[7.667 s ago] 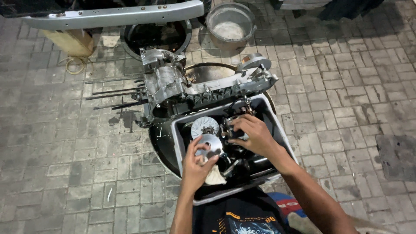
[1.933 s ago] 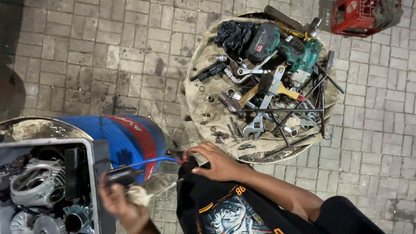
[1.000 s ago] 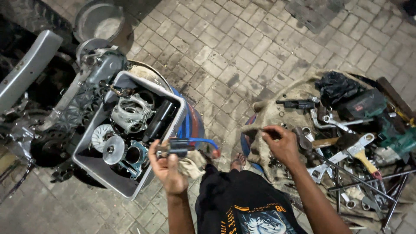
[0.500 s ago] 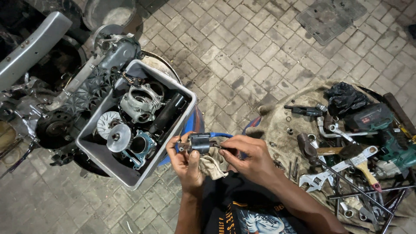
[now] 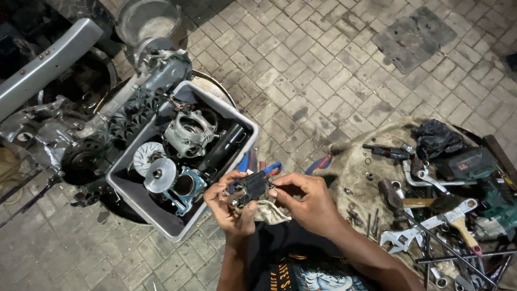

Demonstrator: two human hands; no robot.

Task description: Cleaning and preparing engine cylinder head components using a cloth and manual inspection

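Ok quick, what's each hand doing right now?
Left hand: closed on the small dark engine part.
Right hand: fingers closed on the same part.

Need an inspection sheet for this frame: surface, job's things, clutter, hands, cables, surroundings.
Surface: grey paving bricks, stained in patches.
Job's things: small dark engine part held over a dirty rag.
Clutter: grey tub of engine parts; wrenches and hammers on a cloth to the right.
Hands: left hand and right hand both grip the part, fingers closed.
Cables: nothing seen.
Surroundings: engine casing by the tub, metal bucket at top.
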